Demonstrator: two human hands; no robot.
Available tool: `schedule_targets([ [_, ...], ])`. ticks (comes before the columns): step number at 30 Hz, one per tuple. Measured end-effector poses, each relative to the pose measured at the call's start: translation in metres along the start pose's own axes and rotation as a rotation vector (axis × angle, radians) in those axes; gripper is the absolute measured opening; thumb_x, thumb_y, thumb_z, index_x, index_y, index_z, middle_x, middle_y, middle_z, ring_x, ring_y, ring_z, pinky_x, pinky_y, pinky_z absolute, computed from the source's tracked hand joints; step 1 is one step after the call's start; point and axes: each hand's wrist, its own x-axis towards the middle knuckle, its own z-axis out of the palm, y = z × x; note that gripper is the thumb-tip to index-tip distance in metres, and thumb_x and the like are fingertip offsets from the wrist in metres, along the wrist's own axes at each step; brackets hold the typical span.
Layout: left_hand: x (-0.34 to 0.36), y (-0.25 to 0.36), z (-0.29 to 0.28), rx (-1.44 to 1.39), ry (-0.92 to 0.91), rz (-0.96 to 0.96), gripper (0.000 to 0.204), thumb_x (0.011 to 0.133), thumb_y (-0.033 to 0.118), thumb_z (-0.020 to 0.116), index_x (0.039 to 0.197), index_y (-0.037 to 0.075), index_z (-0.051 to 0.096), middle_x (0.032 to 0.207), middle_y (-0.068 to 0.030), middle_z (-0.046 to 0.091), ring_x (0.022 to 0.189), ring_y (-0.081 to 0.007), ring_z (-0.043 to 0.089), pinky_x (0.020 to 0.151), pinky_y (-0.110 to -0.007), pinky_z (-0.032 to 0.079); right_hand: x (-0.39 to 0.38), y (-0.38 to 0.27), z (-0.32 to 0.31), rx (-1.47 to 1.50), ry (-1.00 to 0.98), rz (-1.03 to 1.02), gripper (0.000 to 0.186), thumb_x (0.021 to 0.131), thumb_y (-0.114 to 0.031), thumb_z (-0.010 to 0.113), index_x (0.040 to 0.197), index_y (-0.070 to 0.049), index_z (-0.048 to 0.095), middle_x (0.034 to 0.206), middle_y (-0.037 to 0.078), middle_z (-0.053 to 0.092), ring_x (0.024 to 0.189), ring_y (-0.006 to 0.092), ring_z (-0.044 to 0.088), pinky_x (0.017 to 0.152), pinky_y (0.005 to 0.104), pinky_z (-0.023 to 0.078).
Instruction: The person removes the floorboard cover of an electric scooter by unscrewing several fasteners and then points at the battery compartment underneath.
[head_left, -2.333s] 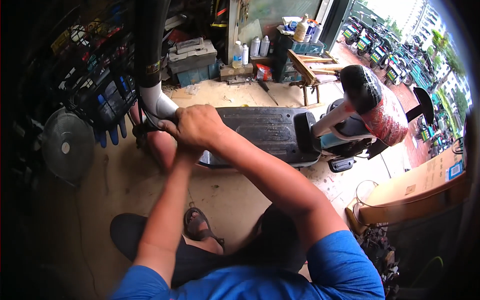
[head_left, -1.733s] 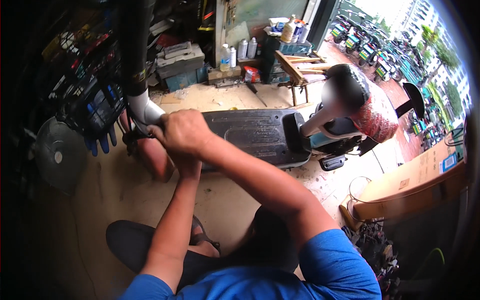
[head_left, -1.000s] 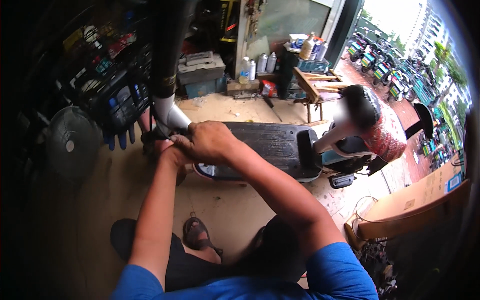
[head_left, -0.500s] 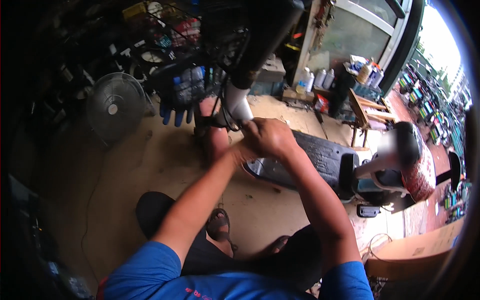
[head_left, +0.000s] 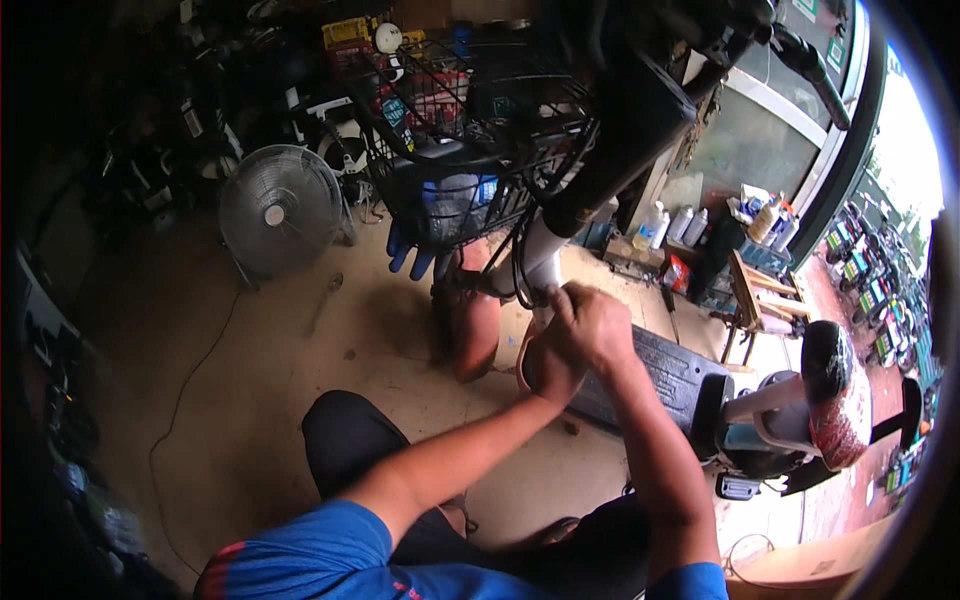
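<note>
An electric scooter stands in front of me, its dark steering column (head_left: 625,150) running down into a white lower tube (head_left: 545,245). Black cables loop beside that tube. Both my hands meet just below it, above the front of the black ribbed footboard (head_left: 660,375). My right hand (head_left: 597,325) is closed, its thumb side against the tube's lower end. Close under it, my left hand (head_left: 553,362) is closed too, partly covered by the right. What the fingers grip is hidden. Beyond the tube shows another person's bare limb (head_left: 475,335).
A wire basket (head_left: 520,120) hangs on the scooter's front, with blue glove fingers (head_left: 412,258) below it. A floor fan (head_left: 280,210) stands left, its cord on the floor. Spray cans (head_left: 688,226), a wooden stool frame (head_left: 765,295) and a cardboard box (head_left: 820,560) lie right.
The view has shifted, so the scooter, basket and fan sit farther right and lower in it. My hands stay together at the tube's lower end, the left one now more visible.
</note>
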Motion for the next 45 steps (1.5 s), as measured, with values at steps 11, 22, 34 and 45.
schedule_targets([
  [11, 0.049, -0.011, -0.013, 0.128, -0.920, 0.269, 0.036, 0.084, 0.028, 0.077, 0.112, 0.006, 0.070, 0.103, -0.0138, 0.075, 0.101, -0.0254, 0.071, 0.089, -0.037, 0.055, -0.001, 0.014, -0.012, 0.122, -0.252, 0.072, 0.062, 0.105, -0.059, 0.040, 0.109, -0.009, 0.077, 0.097, 0.026, 0.073, 0.096, 0.0440, 0.070, 0.087, 0.0510, 0.054],
  [22, 0.065, -0.029, -0.026, -0.081, -1.079, 0.575, 0.043, 0.083, 0.029, 0.083, 0.118, 0.006, 0.070, 0.109, -0.0139, 0.075, 0.108, -0.0250, 0.068, 0.093, -0.036, 0.054, -0.008, 0.011, -0.012, 0.078, -0.244, -0.148, 0.054, 0.107, -0.054, 0.041, 0.109, -0.011, 0.073, 0.099, 0.022, 0.073, 0.099, 0.0426, 0.069, 0.090, 0.0506, 0.053],
  [34, 0.072, -0.034, -0.024, -0.320, -0.962, 0.503, 0.041, 0.084, 0.030, 0.078, 0.114, 0.003, 0.069, 0.110, -0.0198, 0.074, 0.107, -0.0317, 0.069, 0.092, -0.040, 0.054, -0.003, 0.023, -0.007, -0.152, -0.131, 0.055, 0.063, 0.104, -0.058, 0.048, 0.128, -0.002, 0.065, 0.096, 0.026, 0.074, 0.093, 0.0417, 0.072, 0.088, 0.0487, 0.055],
  [45, 0.028, -0.005, -0.041, -0.115, -0.677, 0.348, 0.046, 0.092, 0.022, 0.071, 0.130, 0.000, 0.057, 0.112, -0.0238, 0.071, 0.106, -0.0343, 0.070, 0.089, -0.041, 0.056, -0.009, 0.029, -0.005, 0.005, -0.011, 0.071, 0.069, 0.104, -0.053, 0.052, 0.151, -0.002, 0.045, 0.103, 0.023, 0.074, 0.098, 0.0394, 0.072, 0.087, 0.0470, 0.055],
])
